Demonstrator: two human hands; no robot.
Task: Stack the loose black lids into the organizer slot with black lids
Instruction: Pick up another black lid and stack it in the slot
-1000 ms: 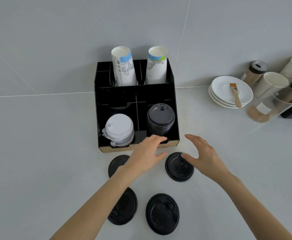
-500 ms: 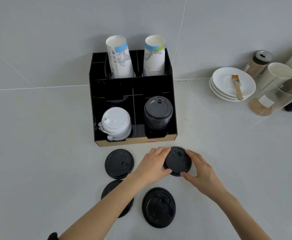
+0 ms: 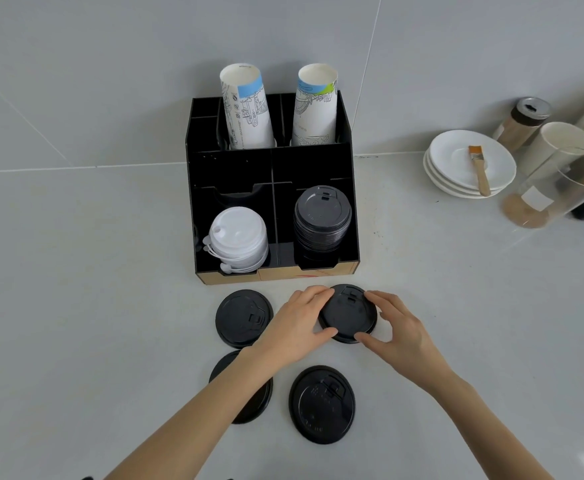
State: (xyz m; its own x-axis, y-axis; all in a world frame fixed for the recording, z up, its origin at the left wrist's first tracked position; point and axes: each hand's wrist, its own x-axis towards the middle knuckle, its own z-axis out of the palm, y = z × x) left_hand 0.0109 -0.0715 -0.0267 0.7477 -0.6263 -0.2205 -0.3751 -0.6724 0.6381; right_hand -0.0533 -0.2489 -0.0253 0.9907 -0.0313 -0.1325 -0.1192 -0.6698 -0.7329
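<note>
Nearest, one loose black lid (image 3: 322,404) is lying flat on the counter (image 3: 76,306), another (image 3: 249,403) is sitting half under the left forearm, a third (image 3: 240,317) is lying further up. Left hand (image 3: 297,327) & right hand (image 3: 397,327) are both pinching the fourth lid (image 3: 347,313) by its rim — fingers curled narrow around it, just in front of the organizer (image 3: 276,275). Beyond, the black lid stack (image 3: 321,220) is sitting tall in the right slot, w/ white lids (image 3: 238,237) beside it. Risk, imo: lid going on off-centre and not nesting — stack tipping.
</note>
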